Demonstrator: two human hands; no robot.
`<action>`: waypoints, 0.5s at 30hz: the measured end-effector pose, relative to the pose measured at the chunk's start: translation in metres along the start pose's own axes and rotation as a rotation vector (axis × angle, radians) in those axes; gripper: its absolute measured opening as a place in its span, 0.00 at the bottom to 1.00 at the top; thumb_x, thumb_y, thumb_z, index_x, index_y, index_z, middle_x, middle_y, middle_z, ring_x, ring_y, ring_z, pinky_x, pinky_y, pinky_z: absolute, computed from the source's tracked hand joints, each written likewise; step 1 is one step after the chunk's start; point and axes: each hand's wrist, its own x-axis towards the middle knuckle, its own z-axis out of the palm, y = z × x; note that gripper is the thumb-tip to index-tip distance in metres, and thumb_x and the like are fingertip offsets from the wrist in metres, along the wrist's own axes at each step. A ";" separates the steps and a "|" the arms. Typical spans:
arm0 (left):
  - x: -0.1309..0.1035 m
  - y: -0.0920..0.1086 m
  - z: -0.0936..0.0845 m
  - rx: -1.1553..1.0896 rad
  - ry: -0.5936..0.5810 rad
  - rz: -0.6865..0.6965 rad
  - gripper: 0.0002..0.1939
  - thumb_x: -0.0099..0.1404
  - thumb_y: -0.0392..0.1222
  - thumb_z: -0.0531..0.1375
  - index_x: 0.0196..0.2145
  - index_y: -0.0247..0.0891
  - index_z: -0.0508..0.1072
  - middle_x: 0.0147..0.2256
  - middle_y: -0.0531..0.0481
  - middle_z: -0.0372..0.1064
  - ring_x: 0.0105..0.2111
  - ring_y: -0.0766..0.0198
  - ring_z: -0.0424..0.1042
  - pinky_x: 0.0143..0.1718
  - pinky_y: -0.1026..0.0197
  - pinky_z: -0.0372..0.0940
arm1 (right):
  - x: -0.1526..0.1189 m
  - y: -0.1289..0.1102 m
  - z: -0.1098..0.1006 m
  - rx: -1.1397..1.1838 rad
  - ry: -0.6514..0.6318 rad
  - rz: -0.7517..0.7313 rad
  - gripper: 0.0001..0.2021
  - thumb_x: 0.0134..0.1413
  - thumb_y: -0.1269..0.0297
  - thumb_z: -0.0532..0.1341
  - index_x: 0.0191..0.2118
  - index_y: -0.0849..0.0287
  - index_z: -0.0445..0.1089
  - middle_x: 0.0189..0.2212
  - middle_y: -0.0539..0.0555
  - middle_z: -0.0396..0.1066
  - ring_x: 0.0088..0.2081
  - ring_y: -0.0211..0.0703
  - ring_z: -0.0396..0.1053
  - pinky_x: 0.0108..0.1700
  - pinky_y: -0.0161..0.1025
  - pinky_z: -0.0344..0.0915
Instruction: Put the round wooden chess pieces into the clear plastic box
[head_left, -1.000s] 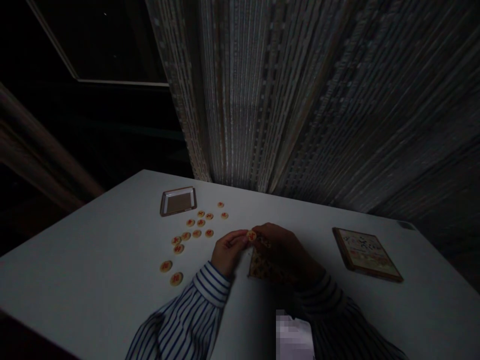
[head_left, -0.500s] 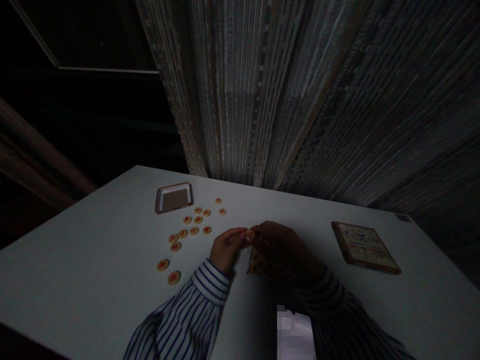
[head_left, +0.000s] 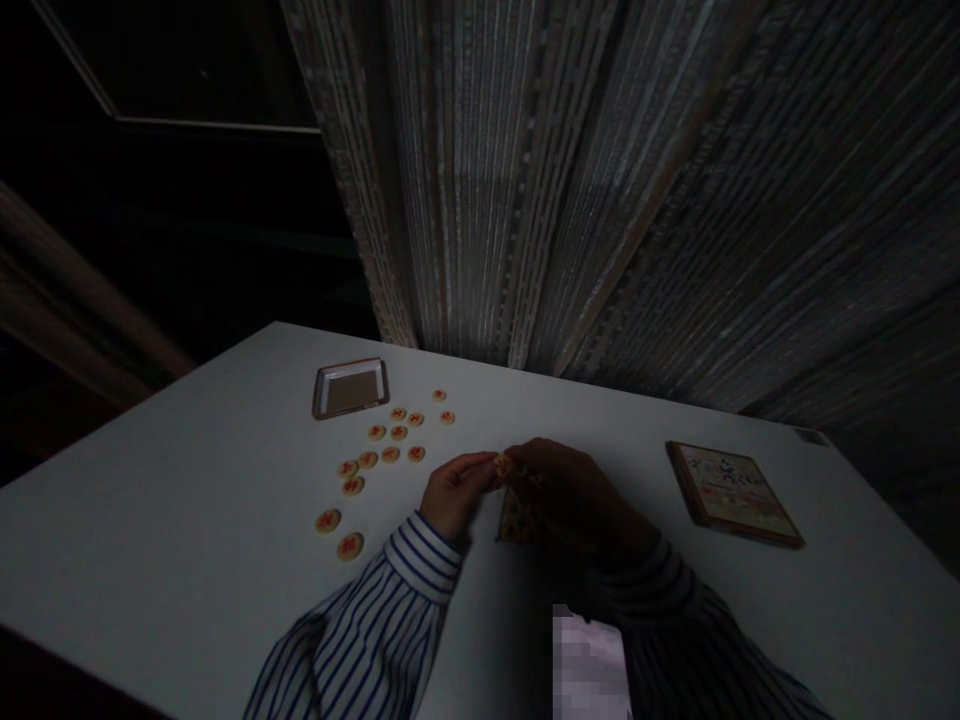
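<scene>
My left hand (head_left: 451, 497) is closed, pinching a round Chinese chess piece (head_left: 503, 464) with a red character between thumb and fingertips. My right hand (head_left: 581, 495) curls in deep shadow, its fingertips beside that piece; what they hold is too dark to make out. Beneath the right hand is a box (head_left: 511, 530) with several round pieces in it, partly covered by the hand. Left of my hands, loose Chinese chess pieces (head_left: 398, 433) with red characters lie face up on the white table (head_left: 225, 520).
A shallow rectangular tray (head_left: 318, 400) stands at the back left. On the right lies a flat box-like item with a printed picture (head_left: 727, 485). A striped curtain (head_left: 480, 200) hangs behind the table. A blurred-out pale object (head_left: 592, 665) is near the front edge.
The view has tilted slightly, so the table items sit a little higher. The pinched piece has turned a little between my fingers; both hands stay almost in place.
</scene>
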 end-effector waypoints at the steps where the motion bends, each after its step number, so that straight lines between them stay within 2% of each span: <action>1: 0.000 0.000 0.000 -0.002 0.006 -0.001 0.20 0.36 0.47 0.70 0.26 0.33 0.76 0.26 0.47 0.76 0.27 0.63 0.72 0.34 0.61 0.67 | 0.000 0.000 0.000 0.014 0.001 -0.004 0.13 0.60 0.61 0.49 0.38 0.59 0.68 0.30 0.54 0.70 0.32 0.38 0.66 0.34 0.35 0.62; 5: 0.000 -0.001 -0.002 0.009 0.019 -0.002 0.19 0.36 0.49 0.70 0.24 0.33 0.75 0.24 0.48 0.75 0.25 0.65 0.71 0.32 0.62 0.67 | -0.002 0.002 0.001 0.072 -0.008 -0.036 0.12 0.60 0.63 0.49 0.43 0.57 0.67 0.35 0.54 0.70 0.35 0.38 0.66 0.36 0.35 0.62; 9: 0.001 -0.002 -0.004 0.027 0.022 -0.001 0.20 0.36 0.50 0.70 0.25 0.33 0.75 0.24 0.48 0.75 0.25 0.64 0.72 0.33 0.60 0.67 | -0.002 0.002 0.000 0.101 -0.018 -0.042 0.13 0.60 0.62 0.49 0.45 0.56 0.66 0.36 0.54 0.70 0.36 0.38 0.67 0.37 0.36 0.63; 15: 0.001 -0.001 -0.005 0.016 -0.003 -0.013 0.23 0.38 0.49 0.70 0.33 0.33 0.76 0.29 0.45 0.76 0.29 0.62 0.73 0.34 0.60 0.67 | -0.001 -0.001 -0.001 0.156 0.005 -0.008 0.13 0.60 0.61 0.49 0.45 0.55 0.67 0.35 0.53 0.71 0.37 0.37 0.67 0.38 0.35 0.63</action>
